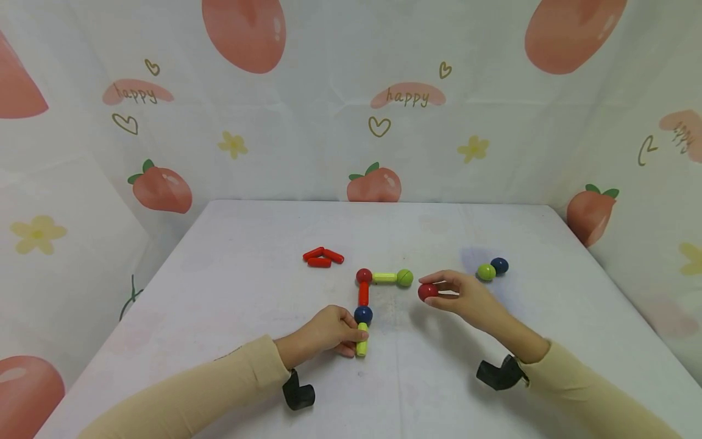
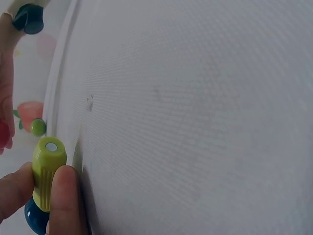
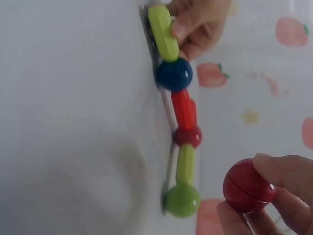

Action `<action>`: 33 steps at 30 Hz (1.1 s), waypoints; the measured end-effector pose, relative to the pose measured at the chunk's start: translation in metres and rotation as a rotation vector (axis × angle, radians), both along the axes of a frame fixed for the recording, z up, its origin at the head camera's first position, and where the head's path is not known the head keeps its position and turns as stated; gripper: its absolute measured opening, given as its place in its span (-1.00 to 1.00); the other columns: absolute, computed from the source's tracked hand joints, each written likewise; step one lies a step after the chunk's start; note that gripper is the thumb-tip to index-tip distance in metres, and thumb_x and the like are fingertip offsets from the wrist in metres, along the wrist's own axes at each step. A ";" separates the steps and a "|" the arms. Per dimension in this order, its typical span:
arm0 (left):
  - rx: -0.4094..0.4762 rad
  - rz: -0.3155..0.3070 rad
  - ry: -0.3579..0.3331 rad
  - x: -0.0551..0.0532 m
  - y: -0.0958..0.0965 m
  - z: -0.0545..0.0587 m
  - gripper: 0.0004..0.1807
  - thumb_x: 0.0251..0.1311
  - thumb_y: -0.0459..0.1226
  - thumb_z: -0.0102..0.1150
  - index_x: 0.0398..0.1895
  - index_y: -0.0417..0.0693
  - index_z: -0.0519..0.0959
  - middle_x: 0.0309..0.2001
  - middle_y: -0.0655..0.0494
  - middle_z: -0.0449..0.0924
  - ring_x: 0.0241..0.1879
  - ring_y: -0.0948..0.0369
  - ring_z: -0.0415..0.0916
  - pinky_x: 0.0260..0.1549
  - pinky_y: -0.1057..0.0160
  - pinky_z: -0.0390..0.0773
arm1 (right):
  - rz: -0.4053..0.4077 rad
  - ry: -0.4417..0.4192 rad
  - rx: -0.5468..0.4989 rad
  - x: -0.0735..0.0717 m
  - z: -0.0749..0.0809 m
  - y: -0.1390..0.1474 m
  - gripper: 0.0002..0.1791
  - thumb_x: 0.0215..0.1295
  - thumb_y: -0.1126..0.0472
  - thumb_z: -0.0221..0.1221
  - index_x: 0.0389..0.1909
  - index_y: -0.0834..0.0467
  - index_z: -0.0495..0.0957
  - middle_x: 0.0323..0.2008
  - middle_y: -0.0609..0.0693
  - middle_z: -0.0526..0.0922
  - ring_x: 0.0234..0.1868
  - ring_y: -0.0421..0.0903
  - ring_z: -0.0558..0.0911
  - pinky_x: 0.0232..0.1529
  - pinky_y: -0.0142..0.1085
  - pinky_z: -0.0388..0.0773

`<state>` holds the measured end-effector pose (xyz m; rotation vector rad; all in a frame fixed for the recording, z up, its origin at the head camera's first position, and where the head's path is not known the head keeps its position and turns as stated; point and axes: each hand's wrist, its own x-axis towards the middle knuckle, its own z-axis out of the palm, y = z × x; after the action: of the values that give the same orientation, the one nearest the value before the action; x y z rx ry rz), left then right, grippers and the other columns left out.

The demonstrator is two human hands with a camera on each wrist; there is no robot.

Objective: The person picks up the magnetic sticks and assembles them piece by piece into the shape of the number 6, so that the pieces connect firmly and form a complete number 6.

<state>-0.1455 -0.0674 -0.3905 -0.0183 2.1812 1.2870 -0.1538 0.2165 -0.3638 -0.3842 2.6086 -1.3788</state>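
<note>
My left hand (image 1: 328, 329) pinches a yellow-green magnetic rod (image 1: 362, 340) between thumb and fingers; a magnet disc shows on its near end in the left wrist view. At its far end the rod meets a dark blue ball (image 1: 363, 314). From there a red rod (image 1: 364, 294) leads to a red ball (image 1: 364, 277), then another yellow-green rod (image 1: 385, 278) runs right to a green ball (image 1: 404, 278). My right hand (image 1: 466, 299) holds a loose red ball (image 3: 248, 186) by its fingertips, to the right of the green ball and apart from it.
Three red rods (image 1: 320, 263) lie grouped at the back, left of the joined pieces. On the right, beyond my right hand, a green ball (image 1: 485, 272) and a dark blue ball (image 1: 499, 265) sit side by side. A white cloth covers the table (image 1: 247, 244).
</note>
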 end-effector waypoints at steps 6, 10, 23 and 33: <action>-0.004 0.000 0.000 0.000 0.000 0.001 -0.79 0.23 -0.30 0.41 -0.27 -0.21 0.54 -0.45 0.03 0.65 -0.57 0.32 0.56 -0.50 0.45 0.62 | 0.091 -0.016 -0.019 0.011 -0.003 -0.019 -0.62 0.29 0.33 0.34 0.12 0.27 0.60 0.08 0.23 0.69 0.16 0.20 0.66 0.02 -0.26 0.71; -0.013 -0.005 0.003 0.000 0.000 0.002 -0.78 0.23 -0.29 0.41 -0.26 -0.20 0.54 -0.44 0.02 0.66 -0.56 0.32 0.58 -0.49 0.45 0.62 | 0.169 -0.028 -0.037 0.018 -0.005 -0.031 -0.62 0.29 0.32 0.34 0.13 0.24 0.60 0.12 0.21 0.68 0.16 0.17 0.66 0.06 -0.23 0.70; -0.020 -0.022 0.022 -0.001 -0.002 0.000 -0.77 0.22 -0.27 0.42 -0.26 -0.21 0.55 -0.42 0.02 0.66 -0.55 0.31 0.59 -0.47 0.43 0.64 | 0.292 -0.158 -0.097 0.031 -0.014 -0.061 -0.59 0.25 0.29 0.39 0.11 0.24 0.60 0.11 0.19 0.65 0.11 0.08 0.67 0.00 -0.30 0.71; -0.005 -0.027 0.040 -0.001 -0.002 -0.001 -0.79 0.22 -0.30 0.41 -0.29 -0.23 0.56 -0.46 0.01 0.65 -0.59 0.32 0.57 -0.49 0.44 0.63 | 0.395 -0.218 -0.127 0.038 -0.032 -0.075 -0.65 0.22 0.36 0.39 0.04 0.25 0.64 0.03 0.20 0.66 0.02 -0.05 0.69 -0.02 -0.30 0.72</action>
<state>-0.1467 -0.0694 -0.3919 0.0351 2.2110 1.2772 -0.1161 0.1418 -0.3954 -0.6814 2.1340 -1.3608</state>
